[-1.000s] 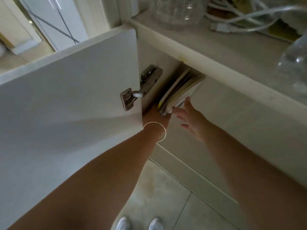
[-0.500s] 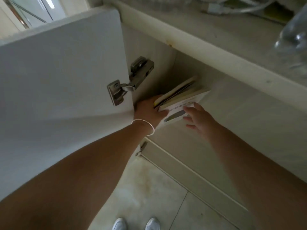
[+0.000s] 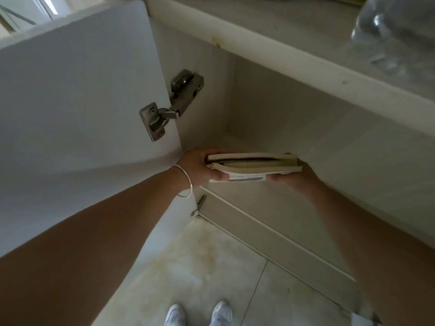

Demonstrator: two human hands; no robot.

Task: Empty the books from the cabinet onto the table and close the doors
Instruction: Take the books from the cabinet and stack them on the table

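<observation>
A small stack of books [image 3: 253,165] with cream page edges lies flat in the air just in front of the cabinet opening [image 3: 270,109]. My left hand [image 3: 197,167], a thin bangle on its wrist, grips the stack's left end. My right hand [image 3: 292,176] holds the right end from below. The cabinet's left door [image 3: 77,109] stands wide open, its metal hinge [image 3: 169,107] showing. The part of the cabinet interior that I can see holds nothing; its right side is hidden behind the countertop edge.
The pale countertop [image 3: 294,43] runs above the cabinet, with a clear glass vessel [image 3: 397,31] on it at the right. Below the opening is a lower panel [image 3: 270,231]. White shoes [image 3: 200,314] stand on the marbled floor tiles.
Both hands have drawn the books out of the cabinet and turned them from leaning upright to flat. The view has dropped, showing more of the cabinet's inside.
</observation>
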